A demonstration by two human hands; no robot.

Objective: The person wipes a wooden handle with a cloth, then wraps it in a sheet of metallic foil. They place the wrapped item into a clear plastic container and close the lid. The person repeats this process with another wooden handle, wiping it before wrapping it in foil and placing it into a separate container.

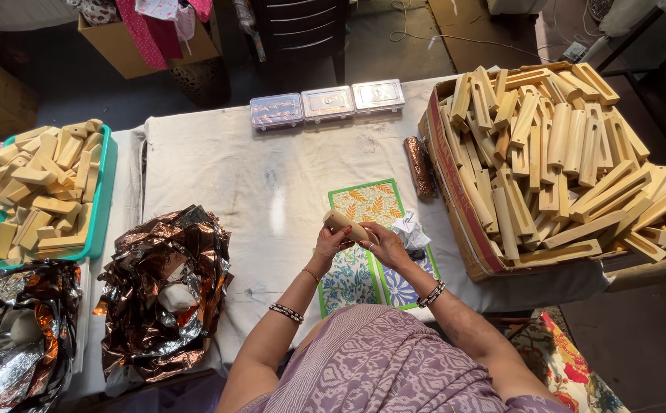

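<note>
Both hands are meeting just above the near table edge, over a patterned sheet. Left hand is wrapping its fingers closed around the lower end of a pale wooden block; right hand is closing on the other end from the side, thumb on top. Block is being held clear of the table, tilted, likely so both ends are staying reachable for the hands. A crumpled white scrap is lying just beside the right hand on the sheet, within easy reach.

Sheet is sitting right in front of the person, probably serving as a work mat on the white cloth-covered table. To the left, a heap of crinkled copper foil is piling up near the table edge; a second foil heap is sitting further left. Each seems to have something white inside; can't tell what.

Further out on the right, a big cardboard box is overflowing with long wooden blocks, placed next to the right arm so pieces are an arm's reach away. A copper foil roll is lying against the box's side. On the far left, a teal tray is holding shorter blocks, kept apart from the box stock. At the far edge, three clear plastic cases are lining up in a row. Beyond the table, a dark chair and a carton of cloth are standing on the floor.
</note>
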